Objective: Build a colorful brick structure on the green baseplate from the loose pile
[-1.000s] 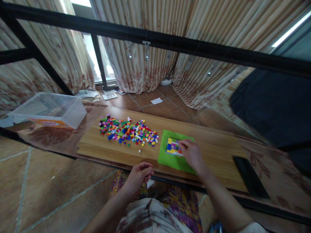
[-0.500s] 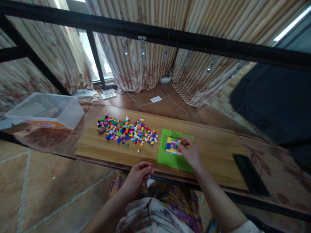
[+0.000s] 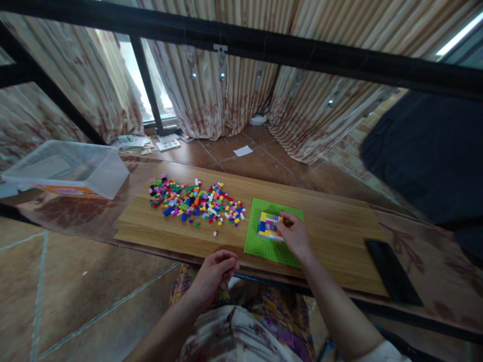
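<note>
My right hand (image 3: pixel 296 235) is over the right side of a patch of coloured toy building bricks (image 3: pixel 268 227), thumb and fingers pinched at its edge. Red shows between those fingers, but I cannot make out whether it is a held brick or part of the patch. The patch sits on a green studded baseplate (image 3: pixel 253 244); its right part is hidden behind the hand. My left hand (image 3: pixel 215 271) hovers at the front edge of the wooden board (image 3: pixel 166 239), its fingers curled together. Whatever it may hold is hidden.
Loose bricks (image 3: pixel 196 201) in many colours are spread left of the baseplate, with one white brick (image 3: pixel 215 234) nearer me. A clear plastic bin (image 3: pixel 109 176) stands far left. A dark flat object (image 3: pixel 392 271) lies at the right end. A black metal bar (image 3: pixel 264 48) crosses above.
The camera view has shifted slightly. My right hand stays at the brick patch with only a small finger movement, and my left hand keeps its place.
</note>
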`<state>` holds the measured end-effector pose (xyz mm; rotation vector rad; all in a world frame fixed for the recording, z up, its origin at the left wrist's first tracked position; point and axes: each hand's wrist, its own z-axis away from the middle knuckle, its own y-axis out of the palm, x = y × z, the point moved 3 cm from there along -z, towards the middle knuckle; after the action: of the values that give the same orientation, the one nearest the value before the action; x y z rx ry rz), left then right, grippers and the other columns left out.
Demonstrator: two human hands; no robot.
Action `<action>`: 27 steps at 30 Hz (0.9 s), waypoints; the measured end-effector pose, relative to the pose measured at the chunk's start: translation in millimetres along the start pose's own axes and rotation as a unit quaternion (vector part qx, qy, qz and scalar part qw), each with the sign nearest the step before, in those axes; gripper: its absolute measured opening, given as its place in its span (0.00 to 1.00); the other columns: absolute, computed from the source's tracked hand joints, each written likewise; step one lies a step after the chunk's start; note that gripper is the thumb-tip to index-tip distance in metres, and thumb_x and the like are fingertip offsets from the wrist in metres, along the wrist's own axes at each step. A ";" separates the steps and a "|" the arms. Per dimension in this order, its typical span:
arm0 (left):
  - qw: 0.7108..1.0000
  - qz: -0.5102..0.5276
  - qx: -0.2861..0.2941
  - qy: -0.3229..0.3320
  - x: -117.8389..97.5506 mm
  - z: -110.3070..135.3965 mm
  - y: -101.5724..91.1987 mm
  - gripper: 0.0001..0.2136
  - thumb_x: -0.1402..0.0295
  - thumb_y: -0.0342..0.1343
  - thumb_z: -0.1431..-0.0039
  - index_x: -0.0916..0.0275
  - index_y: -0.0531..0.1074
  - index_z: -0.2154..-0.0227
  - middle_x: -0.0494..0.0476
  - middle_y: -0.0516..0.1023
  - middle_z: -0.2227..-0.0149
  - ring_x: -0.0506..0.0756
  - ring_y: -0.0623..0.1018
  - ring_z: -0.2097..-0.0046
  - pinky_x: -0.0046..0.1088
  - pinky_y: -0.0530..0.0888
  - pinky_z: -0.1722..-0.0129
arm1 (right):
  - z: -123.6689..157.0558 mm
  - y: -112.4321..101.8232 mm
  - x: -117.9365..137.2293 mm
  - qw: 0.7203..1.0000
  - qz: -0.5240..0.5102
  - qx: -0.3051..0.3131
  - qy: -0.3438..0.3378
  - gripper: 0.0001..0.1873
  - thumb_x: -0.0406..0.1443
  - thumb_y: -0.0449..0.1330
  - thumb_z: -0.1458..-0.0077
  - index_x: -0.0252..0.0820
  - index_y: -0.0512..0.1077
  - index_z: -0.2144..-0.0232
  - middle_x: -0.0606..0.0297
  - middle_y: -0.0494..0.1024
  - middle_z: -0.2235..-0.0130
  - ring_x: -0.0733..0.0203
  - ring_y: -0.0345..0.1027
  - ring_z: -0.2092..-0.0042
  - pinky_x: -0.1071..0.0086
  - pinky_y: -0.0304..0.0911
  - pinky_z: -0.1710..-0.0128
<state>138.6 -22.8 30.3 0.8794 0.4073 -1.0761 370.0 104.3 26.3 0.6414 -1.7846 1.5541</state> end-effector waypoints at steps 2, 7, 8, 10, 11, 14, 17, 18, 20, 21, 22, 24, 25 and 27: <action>1.000 -0.001 -0.003 -0.003 0.3 -0.2 -0.4 0.14 0.65 0.66 0.58 0.65 0.70 0.70 0.50 0.74 0.77 0.43 0.65 0.79 0.18 0.57 0.80 | -1.2 1.3 -0.3 1.000 -0.005 0.002 0.003 0.23 0.41 0.57 0.55 0.38 0.75 0.57 0.58 0.78 0.63 0.57 0.70 0.66 0.63 0.66 0.64; 1.000 -0.006 0.002 0.006 1.8 -2.3 -0.7 0.13 0.65 0.65 0.58 0.65 0.71 0.71 0.50 0.74 0.77 0.43 0.65 0.80 0.18 0.57 0.80 | -1.6 4.9 -0.8 1.000 -0.016 -0.001 0.007 0.21 0.41 0.57 0.56 0.38 0.77 0.60 0.59 0.78 0.65 0.58 0.70 0.66 0.63 0.66 0.64; 1.000 -0.007 0.002 0.008 1.9 -2.5 -0.4 0.13 0.65 0.65 0.58 0.65 0.71 0.71 0.50 0.74 0.77 0.43 0.65 0.80 0.19 0.57 0.80 | -1.4 5.3 -0.9 1.000 -0.017 -0.002 0.004 0.21 0.41 0.57 0.55 0.38 0.77 0.60 0.59 0.78 0.65 0.58 0.70 0.66 0.63 0.66 0.64; 1.000 -0.004 0.002 0.010 1.6 -1.8 0.7 0.13 0.65 0.66 0.57 0.65 0.71 0.71 0.51 0.74 0.76 0.43 0.65 0.79 0.18 0.58 0.80 | -0.9 5.1 -1.4 1.000 -0.016 -0.003 -0.003 0.20 0.41 0.57 0.55 0.39 0.76 0.60 0.60 0.78 0.65 0.58 0.70 0.66 0.63 0.66 0.63; 1.000 0.003 0.002 0.011 1.1 -0.9 1.5 0.13 0.64 0.66 0.56 0.66 0.72 0.71 0.51 0.75 0.76 0.43 0.66 0.79 0.18 0.59 0.79 | -0.4 4.4 -1.7 1.000 -0.016 -0.001 -0.005 0.20 0.42 0.57 0.54 0.40 0.76 0.60 0.60 0.78 0.65 0.58 0.70 0.66 0.63 0.66 0.63; 0.998 0.055 0.016 0.012 -2.1 4.0 5.0 0.14 0.61 0.64 0.51 0.66 0.73 0.66 0.56 0.77 0.70 0.47 0.74 0.72 0.20 0.68 0.72 | 3.9 -1.8 0.9 1.000 -0.010 -0.015 -0.015 0.21 0.43 0.57 0.52 0.39 0.75 0.58 0.58 0.77 0.61 0.58 0.70 0.64 0.62 0.66 0.62; 0.990 0.125 0.066 -0.012 -5.9 9.7 10.2 0.16 0.59 0.57 0.43 0.67 0.72 0.59 0.63 0.78 0.61 0.52 0.78 0.62 0.27 0.73 0.60 | 17.5 -13.0 14.7 0.996 0.001 -0.075 -0.053 0.21 0.45 0.56 0.48 0.38 0.73 0.56 0.54 0.76 0.57 0.56 0.69 0.61 0.62 0.66 0.62; 0.986 0.144 0.084 -0.022 -7.1 11.2 11.8 0.17 0.58 0.54 0.41 0.67 0.72 0.57 0.65 0.77 0.58 0.53 0.78 0.60 0.29 0.73 0.57 | 24.9 -15.9 22.1 0.994 -0.005 -0.087 -0.071 0.20 0.45 0.56 0.47 0.39 0.74 0.57 0.54 0.76 0.57 0.56 0.69 0.60 0.62 0.66 0.62; 0.978 0.174 0.108 -0.036 -9.3 13.3 14.0 0.19 0.56 0.50 0.38 0.67 0.71 0.56 0.66 0.76 0.56 0.55 0.78 0.58 0.31 0.73 0.54 | 43.4 -17.3 40.0 0.991 -0.040 -0.063 -0.113 0.16 0.44 0.55 0.44 0.42 0.75 0.60 0.56 0.76 0.57 0.56 0.69 0.57 0.63 0.66 0.60; 0.975 0.184 0.115 -0.040 -10.2 13.8 14.6 0.19 0.55 0.49 0.38 0.67 0.71 0.56 0.66 0.76 0.55 0.55 0.78 0.57 0.32 0.73 0.54 | 54.1 -15.8 49.5 0.989 -0.058 -0.030 -0.133 0.14 0.43 0.54 0.43 0.44 0.75 0.61 0.57 0.76 0.57 0.56 0.69 0.55 0.62 0.66 0.58; 0.974 0.189 0.120 -0.042 -10.8 14.2 15.1 0.20 0.54 0.48 0.38 0.66 0.71 0.56 0.66 0.76 0.54 0.55 0.78 0.57 0.32 0.73 0.54 | 65.4 -13.3 58.6 0.987 -0.069 0.009 -0.148 0.13 0.43 0.54 0.42 0.45 0.75 0.62 0.59 0.76 0.56 0.57 0.69 0.55 0.62 0.66 0.56; 0.972 0.193 0.126 -0.044 -11.3 14.5 16.0 0.21 0.52 0.49 0.39 0.65 0.71 0.56 0.65 0.75 0.55 0.55 0.77 0.57 0.33 0.73 0.54 | 87.7 -6.3 74.3 0.979 -0.060 0.085 -0.178 0.10 0.40 0.56 0.42 0.48 0.76 0.63 0.61 0.75 0.55 0.58 0.68 0.53 0.61 0.65 0.52; 0.972 0.194 0.129 -0.043 -11.3 14.6 16.3 0.21 0.51 0.49 0.40 0.64 0.72 0.56 0.64 0.75 0.55 0.55 0.77 0.57 0.33 0.73 0.54 | 97.4 -2.6 80.0 0.973 -0.051 0.117 -0.193 0.09 0.38 0.56 0.42 0.49 0.76 0.63 0.62 0.74 0.55 0.58 0.68 0.53 0.61 0.65 0.52; 0.971 0.195 0.132 -0.039 -10.9 14.7 16.9 0.21 0.51 0.50 0.41 0.63 0.72 0.56 0.62 0.76 0.56 0.55 0.77 0.58 0.33 0.73 0.55 | 112.0 4.1 87.0 0.961 -0.031 0.160 -0.224 0.09 0.36 0.56 0.42 0.51 0.76 0.62 0.62 0.74 0.54 0.57 0.66 0.52 0.60 0.65 0.52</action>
<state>147.0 -24.7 53.7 1.0962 0.0180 -0.8048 291.4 0.5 82.8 1.2805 -1.8113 1.7721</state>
